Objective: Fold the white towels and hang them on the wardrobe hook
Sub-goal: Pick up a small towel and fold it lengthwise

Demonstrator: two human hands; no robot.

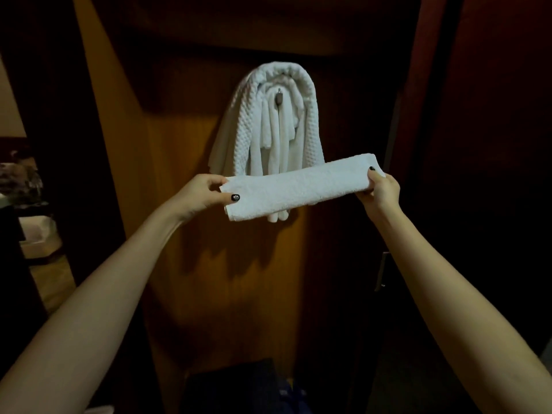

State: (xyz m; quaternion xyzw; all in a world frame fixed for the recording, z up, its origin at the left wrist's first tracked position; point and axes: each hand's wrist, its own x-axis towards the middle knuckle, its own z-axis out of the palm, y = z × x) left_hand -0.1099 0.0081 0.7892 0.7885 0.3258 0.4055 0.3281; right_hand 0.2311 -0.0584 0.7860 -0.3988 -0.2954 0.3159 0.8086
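Observation:
A white towel folded into a long narrow strip [298,186] is stretched level between my hands. My left hand [203,194] pinches its left end, thumb on the front. My right hand [380,189] grips the right end, which sits slightly higher. Just behind and above it, several white towels [268,127] hang draped over a small metal hook [279,98] on the brown wooden wardrobe door [227,279]. The strip covers the lower part of the hanging towels.
A metal door handle [382,271] sits at the right of the wardrobe. A dark bag or case [239,386] lies on the floor below. At the left edge, a white bin or box [38,237] and cluttered items show in dim light.

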